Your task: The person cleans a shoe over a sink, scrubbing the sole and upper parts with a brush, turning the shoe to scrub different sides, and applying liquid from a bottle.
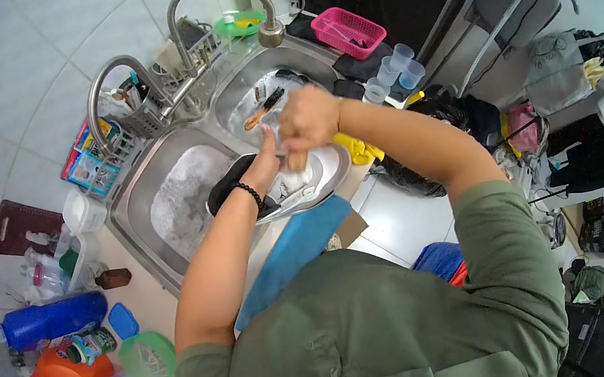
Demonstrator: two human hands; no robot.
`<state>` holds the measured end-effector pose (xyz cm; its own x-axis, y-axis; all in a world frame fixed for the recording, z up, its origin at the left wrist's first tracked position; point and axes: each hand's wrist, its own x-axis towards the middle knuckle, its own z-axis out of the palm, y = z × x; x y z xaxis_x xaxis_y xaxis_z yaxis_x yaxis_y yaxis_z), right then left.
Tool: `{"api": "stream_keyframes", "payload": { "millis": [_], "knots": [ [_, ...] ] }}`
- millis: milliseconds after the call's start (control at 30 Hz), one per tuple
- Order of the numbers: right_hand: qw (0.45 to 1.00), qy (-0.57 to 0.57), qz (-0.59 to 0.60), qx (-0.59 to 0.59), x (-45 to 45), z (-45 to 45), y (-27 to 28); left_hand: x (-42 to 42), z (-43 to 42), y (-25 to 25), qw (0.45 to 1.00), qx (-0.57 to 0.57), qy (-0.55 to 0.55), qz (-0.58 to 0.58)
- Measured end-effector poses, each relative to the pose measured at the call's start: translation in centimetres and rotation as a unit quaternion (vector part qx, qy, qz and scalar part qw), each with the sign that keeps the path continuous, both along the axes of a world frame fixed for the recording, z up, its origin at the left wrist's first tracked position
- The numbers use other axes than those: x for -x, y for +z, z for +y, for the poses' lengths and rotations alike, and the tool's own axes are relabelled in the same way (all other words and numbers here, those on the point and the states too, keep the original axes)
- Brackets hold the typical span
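Note:
My left hand (263,166), with a dark bead bracelet at the wrist, is closed on something pale at the near edge of the sinks; the thing is mostly hidden. Against it is my right hand (308,117), its fingers curled and slightly blurred, and what it holds is hidden. Below both hands sits a white basin (333,159) with whitish, wet-looking contents. A black item (229,189) lies at its left side. Beyond my hands, a wooden-handled brush (255,119) rests in the right sink (226,93), among suds and dark items.
The left sink (131,209) holds foamy water. Two curved faucets (175,10) rise behind the sinks. Bottles, including a blue one (53,322), crowd the left counter. A pink basket (348,33) and clear cups (400,58) stand at right. A blue cloth (290,262) hangs near me.

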<state>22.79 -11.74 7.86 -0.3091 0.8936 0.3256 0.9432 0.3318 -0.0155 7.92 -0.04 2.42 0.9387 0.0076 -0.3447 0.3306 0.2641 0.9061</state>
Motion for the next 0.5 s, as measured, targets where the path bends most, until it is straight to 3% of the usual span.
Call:
{"api": "stream_keyframes", "payload": {
  "millis": [67, 167, 300, 400, 433, 500],
  "knots": [
    [0.998, -0.059, -0.015, -0.007, -1.6, 0.1, -0.2, 0.2, -0.3, 0.8, 0.999, 0.030, 0.036, 0.005],
    [1.000, 0.014, 0.015, 0.022, 1.5, 0.4, 0.2, 0.2, 0.7, 0.6, 0.993, 0.079, 0.034, 0.083],
    [0.998, -0.050, -0.014, 0.019, -0.7, 0.4, 0.5, 0.1, 0.5, -0.8, 0.999, 0.036, 0.028, -0.022],
    [0.995, 0.087, 0.038, 0.006, 2.2, 0.9, 0.3, -0.1, 0.9, -0.6, 0.998, 0.060, 0.012, 0.030],
    [0.999, 0.023, 0.023, 0.029, 0.5, 1.0, -0.5, 0.0, 0.8, -0.6, 1.000, 0.018, -0.011, 0.000],
    [0.999, 0.009, 0.033, 0.015, -0.7, 0.5, -0.1, 0.5, 0.3, 0.8, 0.999, 0.039, -0.018, 0.007]
  ]
}}
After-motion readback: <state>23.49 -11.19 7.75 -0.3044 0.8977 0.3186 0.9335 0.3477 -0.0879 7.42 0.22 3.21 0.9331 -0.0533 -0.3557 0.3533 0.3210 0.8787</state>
